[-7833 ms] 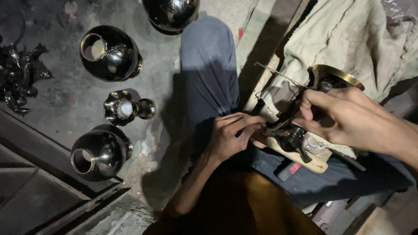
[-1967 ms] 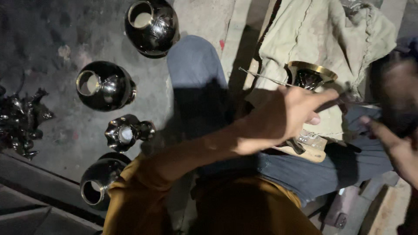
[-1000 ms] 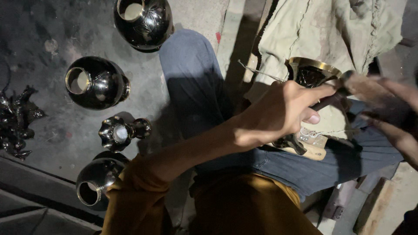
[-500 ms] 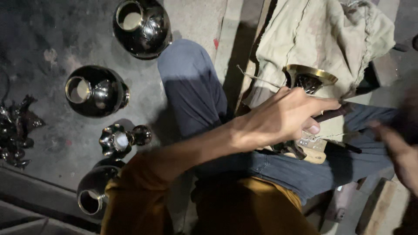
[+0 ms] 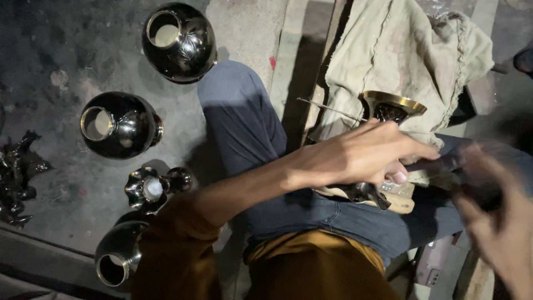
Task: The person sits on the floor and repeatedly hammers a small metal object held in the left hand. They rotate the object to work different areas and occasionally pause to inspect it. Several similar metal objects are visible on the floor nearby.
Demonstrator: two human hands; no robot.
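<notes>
Left hand [image 5: 366, 158]: reaches across the lap, fingers curled down onto a dark metal piece [image 5: 366, 193] lying on a pale block [image 5: 401, 199] on the thigh; whether it grips or only presses cannot be told.
Right hand [image 5: 494, 216]: blurred, at lower right, apart from the left; open or closed cannot be told.
Brass-rimmed cup [image 5: 393, 106]: just behind the left hand, resting against a pale crumpled cloth [image 5: 405, 50].
Thin rod [image 5: 327, 108]: slanting, beside the cup.
Floor [image 5: 55, 55]: three round dark vases [image 5: 177, 41] [image 5: 119, 125] [image 5: 116, 258], one small fluted vessel [image 5: 152, 188], dark scrap pieces [image 5: 16, 178] at left edge.
</notes>
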